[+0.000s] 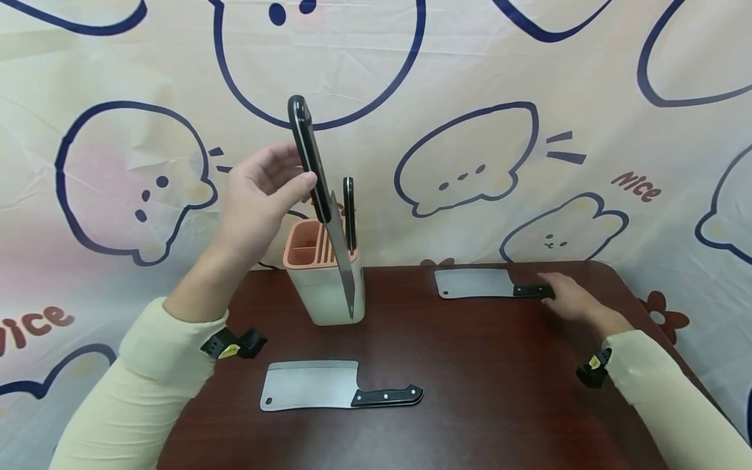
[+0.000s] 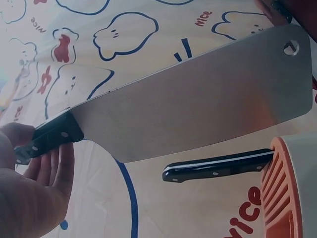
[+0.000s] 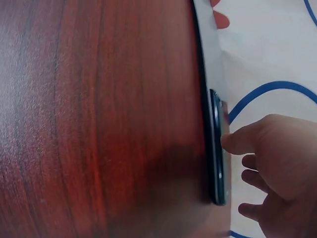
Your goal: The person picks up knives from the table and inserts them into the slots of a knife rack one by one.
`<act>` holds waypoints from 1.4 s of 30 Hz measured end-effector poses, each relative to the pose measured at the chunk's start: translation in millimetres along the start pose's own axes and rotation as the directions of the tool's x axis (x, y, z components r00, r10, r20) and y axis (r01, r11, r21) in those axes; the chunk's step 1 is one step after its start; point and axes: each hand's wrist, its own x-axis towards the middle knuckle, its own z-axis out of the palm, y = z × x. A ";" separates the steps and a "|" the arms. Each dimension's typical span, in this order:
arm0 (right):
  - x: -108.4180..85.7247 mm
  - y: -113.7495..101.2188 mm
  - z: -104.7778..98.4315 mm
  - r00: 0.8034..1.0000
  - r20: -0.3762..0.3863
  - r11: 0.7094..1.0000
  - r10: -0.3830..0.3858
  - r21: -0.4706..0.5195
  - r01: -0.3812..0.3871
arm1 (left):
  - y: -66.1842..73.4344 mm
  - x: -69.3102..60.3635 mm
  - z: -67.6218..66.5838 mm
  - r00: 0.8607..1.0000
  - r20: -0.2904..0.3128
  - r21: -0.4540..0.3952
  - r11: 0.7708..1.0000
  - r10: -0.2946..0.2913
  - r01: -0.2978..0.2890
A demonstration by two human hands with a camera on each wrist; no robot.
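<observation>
While the left hand [image 1: 264, 179] holds one cleaver [image 2: 188, 94] up by its black handle, with fingers and thumb closed round it, I count three such cleavers in all. The raised one tilts with its handle uppermost and its broad blade slanting down in front of the one knife holder [image 1: 320, 290]; whether steel and holder touch I cannot say. That holder, pale-bodied with a salmon-coloured slotted top, stands upright near the back of the dark reddish-brown table [image 1: 470, 378], and a single black knife handle [image 1: 349, 209] sticks up from its slots, the blade hidden inside. A second cleaver [image 1: 317, 386] lies flat on the table nearer the person, blade to the left and handle to the right, one round hole in the blade's corner. The third cleaver [image 1: 478, 284] lies by the back edge, well to the right of the holder and turned the same way. At the end of its handle is the right hand [image 1: 566, 297], one digit reaching the handle and the other visible fingertips bent beside it; I cannot tell whether that grip is closed on the handle or merely laid against it. Two pale sleeves come in, each wrist wearing one small black device, and behind everything hangs a cream printed cloth [image 1: 352, 59] with blue-outlined cartoon figures.
</observation>
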 end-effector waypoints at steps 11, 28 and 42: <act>-3.4 11.7 13.2 0.999 -0.038 1.000 0.011 0.001 -0.011 | 5.6 13.9 -9.0 0.998 -0.065 0.001 1.000 -0.009 0.009; -3.8 18.1 18.5 0.999 -0.028 0.998 0.042 -0.042 -0.043 | 14.2 30.1 -16.6 0.989 -0.141 -0.108 0.993 0.037 -0.052; -8.0 28.0 20.7 0.997 -0.038 0.997 0.063 -0.043 -0.064 | 10.3 38.3 -16.1 0.990 -0.138 -0.134 0.989 0.039 -0.058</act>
